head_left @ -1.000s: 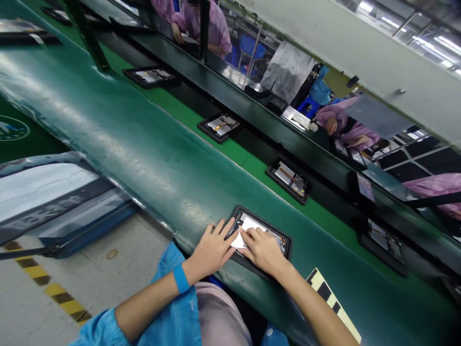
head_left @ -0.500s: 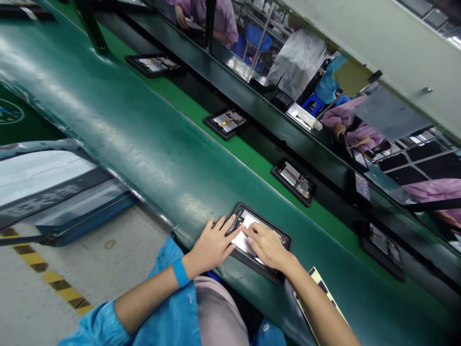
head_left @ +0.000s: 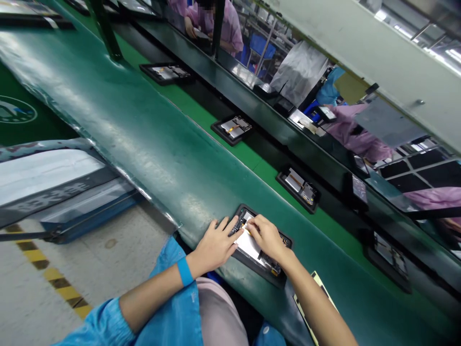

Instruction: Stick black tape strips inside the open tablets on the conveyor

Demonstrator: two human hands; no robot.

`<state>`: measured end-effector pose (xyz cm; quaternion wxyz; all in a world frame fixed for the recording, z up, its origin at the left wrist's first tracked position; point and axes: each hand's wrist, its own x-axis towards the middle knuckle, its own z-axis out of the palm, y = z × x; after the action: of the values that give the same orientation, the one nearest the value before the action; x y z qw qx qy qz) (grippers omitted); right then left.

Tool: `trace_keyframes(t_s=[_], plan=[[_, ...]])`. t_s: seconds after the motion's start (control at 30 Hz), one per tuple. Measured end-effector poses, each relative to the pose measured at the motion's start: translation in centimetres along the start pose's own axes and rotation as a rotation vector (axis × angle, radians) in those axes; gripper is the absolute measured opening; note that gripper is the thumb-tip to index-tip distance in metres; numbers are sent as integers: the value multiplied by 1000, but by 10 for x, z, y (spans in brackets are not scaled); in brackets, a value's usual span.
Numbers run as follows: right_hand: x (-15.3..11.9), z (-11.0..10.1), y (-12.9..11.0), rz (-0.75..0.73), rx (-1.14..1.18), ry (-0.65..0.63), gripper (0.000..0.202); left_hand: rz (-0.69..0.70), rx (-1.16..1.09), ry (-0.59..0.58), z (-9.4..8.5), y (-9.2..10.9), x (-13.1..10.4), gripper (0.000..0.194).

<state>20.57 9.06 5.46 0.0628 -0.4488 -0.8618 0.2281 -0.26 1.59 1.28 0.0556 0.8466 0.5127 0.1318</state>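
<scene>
An opened tablet [head_left: 248, 244] lies in a dark tray on the green bench in front of me. Its pale battery plate and dark circuit parts show. My left hand [head_left: 215, 245] is open, fingers spread, resting on the tablet's near left end. Over the plate, my right hand [head_left: 267, 236] is curled, with thumb and forefinger close together beside a small yellow-orange strip. Whatever lies between those fingertips is hidden. Part of the tablet's right side is covered by the right hand.
Beyond the bench [head_left: 144, 144] runs a green conveyor line carrying several opened tablets, among them a nearer tablet [head_left: 298, 188] and a farther tablet [head_left: 233, 129]. A yellow-edged sheet [head_left: 304, 312] lies by my right forearm. People in pink sleeves work across the line.
My right hand has drawn its fingers in from a pointing pose to a curled one, shifting slightly up the tablet. My left hand stays spread on the tablet. The view has shifted slightly.
</scene>
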Motion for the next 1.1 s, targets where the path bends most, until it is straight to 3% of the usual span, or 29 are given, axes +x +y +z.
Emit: trace_keyframes(t_s=[0.13, 0.43, 0.6, 0.73, 0.93, 1.03, 1.1], plan=[[12, 10, -5, -14, -22, 46, 13, -7, 1, 3, -1, 0, 0, 48], [16, 4, -6, 3, -71, -41, 12, 1, 4, 12, -1, 0, 0, 46], [2, -4, 2, 48, 34, 88, 15, -2, -15, 68, 4, -3, -1, 45], [-37, -19, 22, 161, 134, 267, 18, 11, -31, 107, 7, -6, -2, 45], [-136, -44, 68, 503, 157, 575, 36, 76, -18, 182, 5, -6, 5, 39], [-187, -48, 88, 690, 118, 675, 45, 188, -70, 204, 6, 5, 17, 38], [-213, -43, 97, 769, 92, 671, 46, 267, -130, 199, 8, 20, 26, 38]])
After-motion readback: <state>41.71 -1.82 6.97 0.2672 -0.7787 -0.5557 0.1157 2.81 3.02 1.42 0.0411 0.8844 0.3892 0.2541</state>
